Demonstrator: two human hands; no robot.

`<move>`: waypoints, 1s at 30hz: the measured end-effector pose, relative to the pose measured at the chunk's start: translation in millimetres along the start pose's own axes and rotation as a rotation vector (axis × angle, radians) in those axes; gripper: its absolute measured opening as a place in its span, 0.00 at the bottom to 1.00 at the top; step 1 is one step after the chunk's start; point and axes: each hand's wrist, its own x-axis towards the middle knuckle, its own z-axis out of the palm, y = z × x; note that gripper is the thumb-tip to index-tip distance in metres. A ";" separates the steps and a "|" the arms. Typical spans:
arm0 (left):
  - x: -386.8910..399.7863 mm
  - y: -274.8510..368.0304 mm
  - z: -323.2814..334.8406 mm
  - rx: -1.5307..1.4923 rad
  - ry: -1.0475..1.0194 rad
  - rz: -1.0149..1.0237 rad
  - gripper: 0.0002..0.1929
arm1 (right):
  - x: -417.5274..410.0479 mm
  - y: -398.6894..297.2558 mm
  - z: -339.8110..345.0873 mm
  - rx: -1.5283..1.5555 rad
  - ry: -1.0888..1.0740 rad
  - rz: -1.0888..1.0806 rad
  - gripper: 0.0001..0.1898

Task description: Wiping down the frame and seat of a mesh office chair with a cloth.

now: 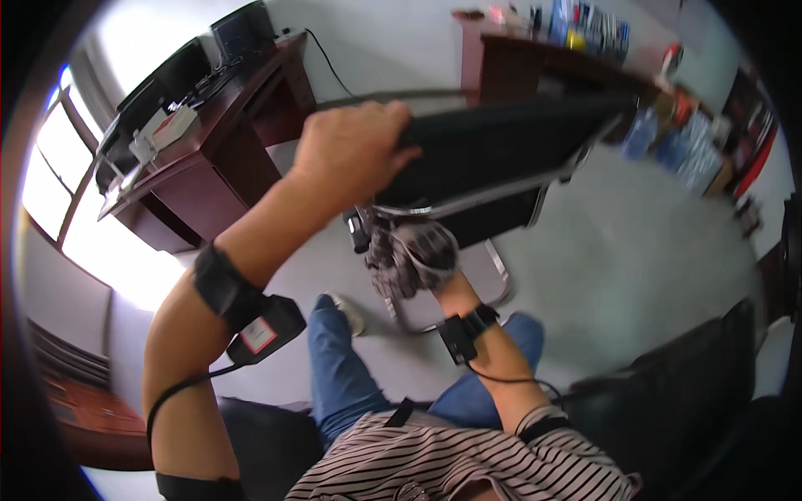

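Observation:
My left hand (354, 150) grips the near left edge of a black panel (495, 150) on a chrome-framed chair. A grey shaggy cleaning mitt (401, 257) covers my right hand, so its fingers are hidden. The mitt is just below the panel's chrome edge; whether it touches the frame cannot be told. Under the upper panel shows a second black panel (495, 216) of the chair. A small black-and-silver part (357, 232) sits left of the mitt. The chair's bent chrome tube base (503, 275) rests on the floor.
A dark wooden desk (232, 175) with monitors, a box and papers stands at left. Another wooden desk (514, 59) at the back holds bottles. Plastic bottles and bags (683, 147) lie on the floor at right. Black leather seating (664, 388) is beside me.

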 end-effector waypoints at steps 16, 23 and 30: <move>1.5 -11.7 11.0 -0.120 0.006 -0.041 0.14 | 8.6 -14.8 23.2 0.062 0.176 -0.364 0.20; 2.4 -13.6 11.7 -0.122 -0.023 0.034 0.14 | 3.5 -38.4 26.0 0.005 0.275 -0.383 0.20; -13.6 -29.4 -1.6 -0.162 -0.052 0.098 0.14 | -7.6 -115.0 29.0 -0.601 0.423 -0.665 0.18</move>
